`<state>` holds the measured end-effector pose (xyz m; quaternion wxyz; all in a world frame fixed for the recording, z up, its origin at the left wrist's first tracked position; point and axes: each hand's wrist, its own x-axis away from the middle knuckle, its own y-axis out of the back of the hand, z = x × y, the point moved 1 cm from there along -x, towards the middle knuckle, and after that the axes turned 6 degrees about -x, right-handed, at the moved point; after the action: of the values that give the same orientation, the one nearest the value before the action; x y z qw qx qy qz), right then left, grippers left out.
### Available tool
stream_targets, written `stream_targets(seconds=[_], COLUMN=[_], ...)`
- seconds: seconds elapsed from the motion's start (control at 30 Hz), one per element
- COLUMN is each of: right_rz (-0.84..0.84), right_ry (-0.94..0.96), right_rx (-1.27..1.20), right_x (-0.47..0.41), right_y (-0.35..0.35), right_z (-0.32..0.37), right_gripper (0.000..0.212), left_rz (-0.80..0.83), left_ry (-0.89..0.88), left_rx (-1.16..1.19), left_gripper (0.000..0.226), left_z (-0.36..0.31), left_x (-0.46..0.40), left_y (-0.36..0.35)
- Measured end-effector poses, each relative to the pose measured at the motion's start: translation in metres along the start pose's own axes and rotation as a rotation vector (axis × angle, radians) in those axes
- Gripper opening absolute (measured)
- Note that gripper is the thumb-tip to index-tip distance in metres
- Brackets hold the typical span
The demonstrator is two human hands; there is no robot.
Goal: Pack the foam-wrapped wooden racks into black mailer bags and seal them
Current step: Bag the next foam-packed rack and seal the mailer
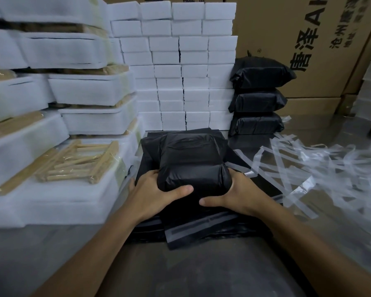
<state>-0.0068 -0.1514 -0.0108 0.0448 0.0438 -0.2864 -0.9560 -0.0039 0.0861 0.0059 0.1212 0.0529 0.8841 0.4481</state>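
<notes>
My left hand and right hand clasp the near end of a plump black plastic mailer parcel, thumbs on its front edge. It lies on a stack of flat black mailer bags, between foam-wrapped wooden racks and loose clear peel strips.

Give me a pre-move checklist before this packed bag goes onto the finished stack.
1. Left hand holds the packed bag at its near left corner: ok.
2. Right hand holds its near right corner: ok.
3. Flap folded over and bag closed: looks ok; adhesive seal cannot tell.
4. Finished stack of three black parcels sits steady, with room on top: ok.
5. Path to the stack: loose clear liner strips lie right of the bag: not ok.
6. Empty mailer bags underneath stay flat on lifting: cannot tell.
</notes>
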Motion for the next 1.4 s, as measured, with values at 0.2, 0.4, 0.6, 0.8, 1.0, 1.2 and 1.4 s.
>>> stream_targets(seconds=[0.2,0.4,0.6,0.8,1.0,1.2,1.4], right_rz=[-0.051,-0.099,-0.12,-0.119,-0.027,-0.141,-0.314], right_ry=[0.012,0.183,0.264,0.124,-0.003,-0.187,-0.163], right_rx=[0.056,-0.212,-0.878,-1.198,-1.233,-1.381,-1.536], right_x=[0.004,0.015,0.02,0.03,0.028,0.024,0.018], right_y=[0.0,-0.001,-0.015,-0.03,-0.032,-0.019,0.004], right_z=[-0.001,0.01,0.045,0.053,0.049,0.037,0.025], right_gripper=[0.105,0.076,0.078,0.063,0.067,0.058,0.051], left_rz=[-0.015,-0.175,-0.091,-0.089,-0.103,0.089,0.098], left_ry=[-0.005,-0.027,-0.066,-0.132,-0.097,-0.256,-0.157], left_rx=[-0.007,0.205,0.79,0.735,0.456,-0.128,-0.406], left_gripper=[0.049,0.104,0.044,0.051,0.066,0.09,0.097], left_z=[0.0,0.007,-0.009,-0.019,-0.002,0.001,-0.009], left_x=[0.005,0.01,0.02,0.019,0.016,0.013,-0.007], left_y=[0.001,0.001,-0.011,-0.026,-0.026,-0.026,-0.029])
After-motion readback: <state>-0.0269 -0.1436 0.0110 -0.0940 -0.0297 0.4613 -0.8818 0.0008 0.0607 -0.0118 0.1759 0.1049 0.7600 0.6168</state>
